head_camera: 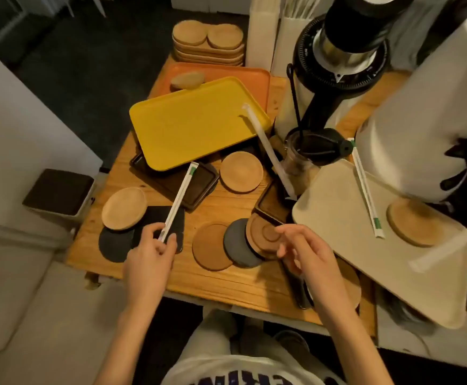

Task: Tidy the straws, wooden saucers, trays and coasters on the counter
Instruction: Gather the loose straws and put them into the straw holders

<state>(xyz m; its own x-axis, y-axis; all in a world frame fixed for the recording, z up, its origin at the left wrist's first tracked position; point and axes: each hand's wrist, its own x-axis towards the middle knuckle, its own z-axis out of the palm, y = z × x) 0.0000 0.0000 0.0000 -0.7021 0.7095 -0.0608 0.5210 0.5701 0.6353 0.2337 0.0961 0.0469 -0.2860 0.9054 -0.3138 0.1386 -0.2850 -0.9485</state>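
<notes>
I see the left hand point(149, 254) at lower centre-left, thumb and fingers pinching the near end of a wrapped straw point(179, 200). The straw slants up toward the yellow tray point(193, 126) in the middle of the frame. The right hand point(307, 257), lower centre-right, has loosely spread fingers and holds nothing. Its fingertips hover over a grooved saucer point(257, 234); I cannot tell whether they touch it. A grey coaster point(235, 243) lies partly under that saucer and overlaps a brown coaster point(210, 248) on the wooden counter point(226, 282). A second straw point(365, 190) lies on the beige tray point(352, 259) at right, near a round saucer point(413, 226). A long white straw point(265, 145) leans off the yellow tray. The orange tray point(226, 73) sits under the yellow one.
</notes>
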